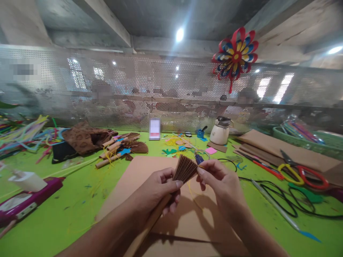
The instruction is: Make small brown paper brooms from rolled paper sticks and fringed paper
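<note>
My left hand point(166, 187) is closed around a brown pleated paper fan point(184, 167), where its folds meet a rolled tan paper handle point(151, 225). The fan tilts up to the right, its pleats partly spread. At its right edge my right hand point(218, 178) pinches thumb and finger together, with a bit of yellow thread at the fingertips. More yellow thread point(197, 201) hangs between the hands. Just behind the right fingertips is a dark blue object point(198, 159), partly hidden. Below both hands lies a large tan paper sheet point(142, 171).
Several similar fans point(124, 151) lie left, beside a brown patterned cloth point(83, 137). A purple power strip point(34, 200) is at near left. On the right are scissors point(302, 175), a black cable point(281, 200) and brown paper point(289, 146). A white kettle point(220, 132) stands behind.
</note>
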`<state>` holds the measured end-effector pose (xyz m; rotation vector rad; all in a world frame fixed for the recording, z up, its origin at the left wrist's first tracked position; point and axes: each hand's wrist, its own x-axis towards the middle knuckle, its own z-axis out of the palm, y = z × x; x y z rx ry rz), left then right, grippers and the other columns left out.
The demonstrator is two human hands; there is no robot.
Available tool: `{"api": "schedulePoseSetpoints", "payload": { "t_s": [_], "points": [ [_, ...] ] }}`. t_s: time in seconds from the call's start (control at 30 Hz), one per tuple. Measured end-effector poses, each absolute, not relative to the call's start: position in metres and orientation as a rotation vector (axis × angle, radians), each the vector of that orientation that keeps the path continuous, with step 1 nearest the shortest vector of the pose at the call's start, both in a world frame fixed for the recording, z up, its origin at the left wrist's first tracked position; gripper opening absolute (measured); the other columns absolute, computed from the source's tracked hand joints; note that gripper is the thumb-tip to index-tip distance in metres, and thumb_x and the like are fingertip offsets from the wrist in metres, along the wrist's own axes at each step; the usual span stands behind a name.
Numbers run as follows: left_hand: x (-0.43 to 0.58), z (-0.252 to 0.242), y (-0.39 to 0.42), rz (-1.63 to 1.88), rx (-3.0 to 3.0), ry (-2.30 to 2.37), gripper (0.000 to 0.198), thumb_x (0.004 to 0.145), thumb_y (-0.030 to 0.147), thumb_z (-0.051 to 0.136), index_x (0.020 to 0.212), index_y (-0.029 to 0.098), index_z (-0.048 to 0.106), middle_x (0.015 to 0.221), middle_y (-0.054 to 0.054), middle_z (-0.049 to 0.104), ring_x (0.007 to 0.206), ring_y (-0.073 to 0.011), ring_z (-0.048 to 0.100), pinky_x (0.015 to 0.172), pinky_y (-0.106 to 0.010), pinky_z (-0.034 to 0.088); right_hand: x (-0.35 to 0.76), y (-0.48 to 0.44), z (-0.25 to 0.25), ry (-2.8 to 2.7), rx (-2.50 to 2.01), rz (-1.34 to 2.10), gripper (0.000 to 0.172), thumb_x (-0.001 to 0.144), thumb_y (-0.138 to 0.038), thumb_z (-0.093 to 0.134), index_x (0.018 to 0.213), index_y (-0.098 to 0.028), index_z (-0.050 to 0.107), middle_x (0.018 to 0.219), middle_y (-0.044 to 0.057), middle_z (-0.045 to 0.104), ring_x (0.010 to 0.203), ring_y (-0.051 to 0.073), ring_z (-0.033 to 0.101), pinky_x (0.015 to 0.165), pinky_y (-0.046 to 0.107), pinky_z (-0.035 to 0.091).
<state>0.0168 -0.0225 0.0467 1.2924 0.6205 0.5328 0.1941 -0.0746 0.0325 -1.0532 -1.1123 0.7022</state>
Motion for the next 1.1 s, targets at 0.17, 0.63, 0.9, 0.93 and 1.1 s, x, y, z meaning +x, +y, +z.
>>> {"api": "schedulePoseSetpoints", "payload": {
  "t_s": [0.17,0.63,0.9,0.93,1.1],
  "points": [
    [0.0172,0.0455,-0.0229,0.535,1.311,0.630,0.025,0.080,0.028,0.062,0.099,0.016,0.053,0.058,0.004,0.056,0.038,-0.0061,0.051,0.033,-0.012,0.033,0.1913,-0.0731,0.0334,-1.075,-1.026,0.755,0.022,0.073,-0.032,0.071,0.077,-0.017,0.056,0.062,-0.002,0.059,0.052,0.011,0.055,0.045,0.023,0.045],
    [0.0173,0.0448,-0.0199,0.510,1.239,0.531,0.019,0.085,0.031,0.056,0.096,0.016,0.054,0.060,0.002,0.056,0.038,-0.0056,0.050,0.033,-0.013,0.032,0.1921,-0.0711,0.0336,-0.980,-0.866,0.904,0.023,0.069,-0.025,0.075,0.081,-0.017,0.057,0.072,0.001,0.062,0.060,0.014,0.060,0.051,0.026,0.048],
    [0.0175,0.0456,-0.0211,0.513,1.245,0.533,0.018,0.085,0.029,0.055,0.096,0.015,0.054,0.060,0.002,0.057,0.039,-0.0063,0.051,0.034,-0.013,0.033,0.1921,-0.0737,0.0314,-1.007,-0.831,0.925,0.016,0.075,-0.022,0.071,0.088,-0.016,0.062,0.078,0.001,0.062,0.064,0.013,0.060,0.053,0.024,0.048],
    [0.0175,0.0458,-0.0214,0.513,1.247,0.535,0.018,0.085,0.029,0.055,0.097,0.015,0.054,0.060,0.002,0.057,0.039,-0.0061,0.050,0.034,-0.013,0.033,0.1922,-0.0733,0.0307,-1.010,-0.833,0.927,0.016,0.076,-0.022,0.070,0.089,-0.017,0.062,0.079,0.001,0.062,0.065,0.013,0.060,0.054,0.025,0.048],
    [0.0166,0.0463,-0.0221,0.507,1.262,0.558,0.021,0.084,0.030,0.058,0.099,0.016,0.054,0.061,0.002,0.057,0.040,-0.0056,0.051,0.035,-0.012,0.034,0.1927,-0.0716,0.0303,-1.014,-0.816,0.924,0.016,0.076,-0.022,0.070,0.090,-0.016,0.063,0.079,0.002,0.062,0.065,0.014,0.060,0.054,0.026,0.048]
  ]
}}
